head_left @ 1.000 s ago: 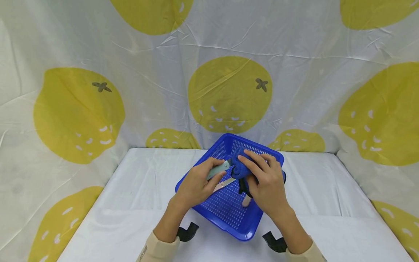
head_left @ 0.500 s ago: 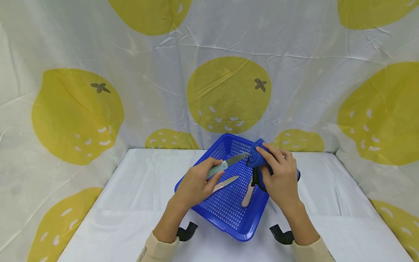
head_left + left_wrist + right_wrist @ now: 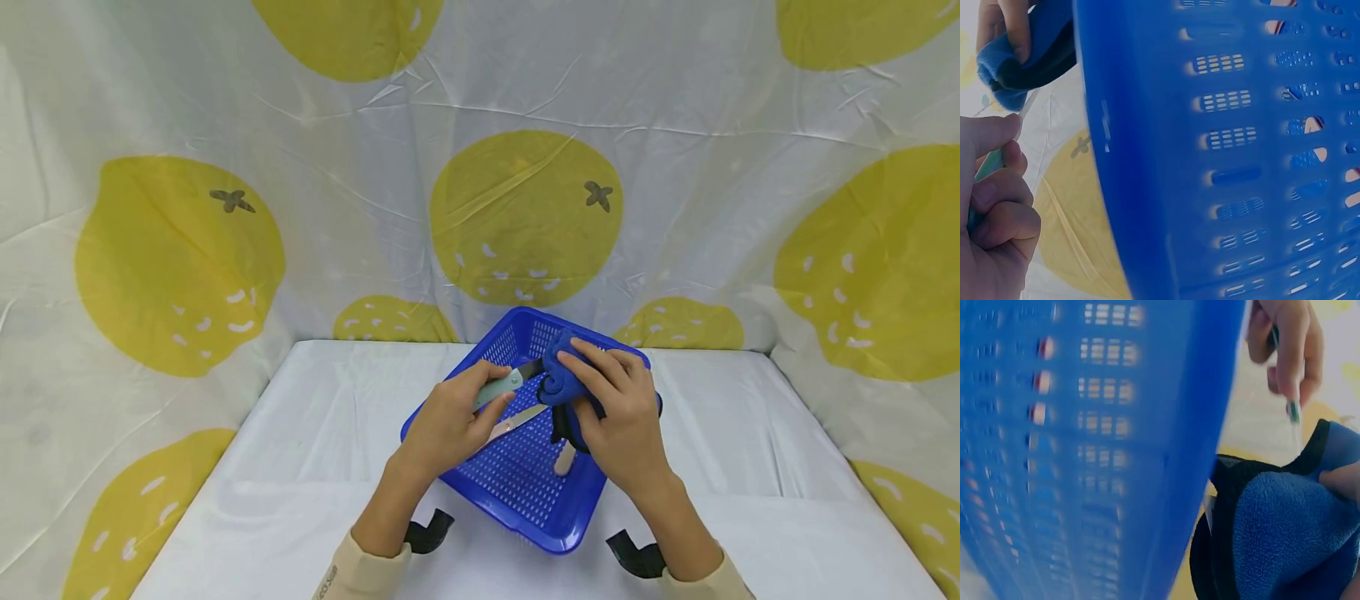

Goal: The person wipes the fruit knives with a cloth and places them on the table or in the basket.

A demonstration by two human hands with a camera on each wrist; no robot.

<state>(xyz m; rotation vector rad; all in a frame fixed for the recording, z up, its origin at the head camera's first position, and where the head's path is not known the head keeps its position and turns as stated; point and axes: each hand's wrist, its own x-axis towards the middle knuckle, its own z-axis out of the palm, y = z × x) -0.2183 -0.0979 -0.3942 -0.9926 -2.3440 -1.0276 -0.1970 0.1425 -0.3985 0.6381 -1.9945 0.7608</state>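
Note:
Over the blue basket [image 3: 510,521], my left hand [image 3: 450,421] grips the pale green handle of a knife [image 3: 498,388], its blade pointing right. My right hand [image 3: 618,417] holds a bunched blue cloth with black edging [image 3: 564,375] against the blade, hiding most of it. In the right wrist view the cloth [image 3: 1291,531] fills the lower right, and the left hand [image 3: 1294,350] with the knife is above it. Inside the basket lie a knife with a pinkish handle [image 3: 510,425] and another pinkish handle [image 3: 565,460], partly covered by the cloth.
The basket stands at an angle on a white-covered table [image 3: 337,417]. Behind it hangs a white curtain with yellow lemon prints [image 3: 525,217]. Black curved pieces [image 3: 430,532] stick out at both wrists.
My right hand and the cloth moved right to the blade's tip, baring the blade, then came back left over it. The left hand and knife have stayed nearly still.

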